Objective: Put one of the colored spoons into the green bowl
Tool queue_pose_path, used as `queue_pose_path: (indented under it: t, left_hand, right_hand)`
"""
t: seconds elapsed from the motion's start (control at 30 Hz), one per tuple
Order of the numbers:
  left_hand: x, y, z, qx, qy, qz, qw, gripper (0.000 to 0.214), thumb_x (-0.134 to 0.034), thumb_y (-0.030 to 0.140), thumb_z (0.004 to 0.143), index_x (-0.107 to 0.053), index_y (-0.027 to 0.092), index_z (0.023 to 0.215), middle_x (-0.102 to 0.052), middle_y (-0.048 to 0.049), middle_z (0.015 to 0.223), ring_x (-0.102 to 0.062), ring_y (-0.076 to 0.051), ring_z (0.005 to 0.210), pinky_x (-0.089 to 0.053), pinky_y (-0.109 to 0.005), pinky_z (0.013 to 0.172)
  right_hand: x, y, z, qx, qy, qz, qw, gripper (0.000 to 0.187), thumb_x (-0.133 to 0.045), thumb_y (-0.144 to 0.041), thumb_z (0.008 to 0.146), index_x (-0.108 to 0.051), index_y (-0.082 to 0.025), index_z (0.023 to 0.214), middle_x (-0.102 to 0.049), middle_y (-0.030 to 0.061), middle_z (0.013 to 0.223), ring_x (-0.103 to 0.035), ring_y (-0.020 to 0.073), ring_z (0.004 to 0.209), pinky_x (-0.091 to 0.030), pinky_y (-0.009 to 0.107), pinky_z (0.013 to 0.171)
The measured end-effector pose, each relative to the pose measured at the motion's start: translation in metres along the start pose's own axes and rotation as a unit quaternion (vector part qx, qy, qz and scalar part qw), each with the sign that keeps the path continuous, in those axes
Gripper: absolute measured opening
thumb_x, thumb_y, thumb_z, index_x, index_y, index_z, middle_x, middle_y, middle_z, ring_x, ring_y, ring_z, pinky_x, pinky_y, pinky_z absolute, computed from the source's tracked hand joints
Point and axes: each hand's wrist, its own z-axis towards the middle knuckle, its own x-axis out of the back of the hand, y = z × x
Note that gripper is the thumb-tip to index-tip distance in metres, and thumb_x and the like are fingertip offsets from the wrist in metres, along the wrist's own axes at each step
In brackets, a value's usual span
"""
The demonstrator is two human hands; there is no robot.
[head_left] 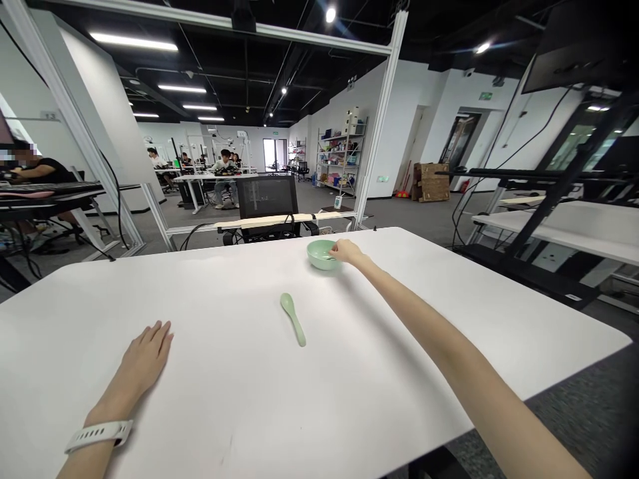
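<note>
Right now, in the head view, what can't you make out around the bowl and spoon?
Inside of the green bowl: too small, and the right hand covers part of it, so its contents cannot be told.
Right hand's fingertips: too small to tell whether they touch the rim.
Underside of the green spoon: hidden by the spoon itself, lying on the table.
Palm of the left hand: hidden by the back of the hand.
</note>
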Motion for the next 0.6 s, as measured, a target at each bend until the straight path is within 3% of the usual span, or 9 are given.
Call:
queue_pose_path:
  t: [0.17, 0.33, 0.47, 0.6]
  left_hand:
    - [0.002, 0.006, -0.004, 0.003, -0.004, 0.008, 1.0, 0.073, -0.021, 0.042, 0.098, -0.06, 0.003, 0.147, -0.061, -0.0234, 0.156, -0.056, -0.036, 0.145, -0.042, -0.052, 0.124]
    - [0.004, 0.009, -0.006, 0.009, -0.004, 0.006, 1.0, 0.068, -0.025, 0.041, 0.099, -0.061, 0.008, 0.147, -0.062, -0.0206, 0.156, -0.058, -0.034, 0.144, -0.045, -0.051, 0.122]
    - [0.002, 0.008, -0.005, 0.008, 0.003, 0.003, 1.0, 0.067, -0.026, 0.04, 0.099, -0.062, 0.01, 0.146, -0.064, -0.0198, 0.154, -0.059, -0.034, 0.143, -0.046, -0.052, 0.12]
    - [-0.003, 0.005, -0.005, 0.001, 0.014, -0.002, 1.0, 0.067, -0.027, 0.04, 0.098, -0.063, 0.009, 0.145, -0.064, -0.021, 0.154, -0.058, -0.035, 0.143, -0.046, -0.054, 0.12]
  right_hand:
    - [-0.004, -0.009, 0.011, -0.005, -0.032, -0.004, 0.999, 0.013, -0.083, -0.026, 0.084, -0.084, -0.014, 0.09, -0.075, 0.0093, 0.071, -0.073, 0.0226, 0.074, -0.052, 0.027, 0.068]
    - [-0.003, -0.013, 0.011, 0.002, -0.029, 0.012, 1.0, 0.012, -0.082, -0.02, 0.083, -0.084, -0.011, 0.09, -0.079, 0.0123, 0.082, -0.073, 0.0232, 0.078, -0.051, 0.027, 0.067]
    - [0.006, -0.005, -0.006, 0.013, 0.033, 0.051, 0.998, 0.027, -0.067, -0.024, 0.097, -0.08, -0.008, 0.114, -0.08, 0.0149, 0.098, -0.072, 0.0218, 0.087, -0.049, 0.026, 0.073]
    - [0.005, 0.016, -0.051, 0.034, 0.133, 0.142, 0.98, 0.028, -0.061, -0.028, 0.098, -0.074, -0.013, 0.116, -0.076, 0.0094, 0.087, -0.067, 0.0213, 0.079, -0.044, 0.027, 0.07]
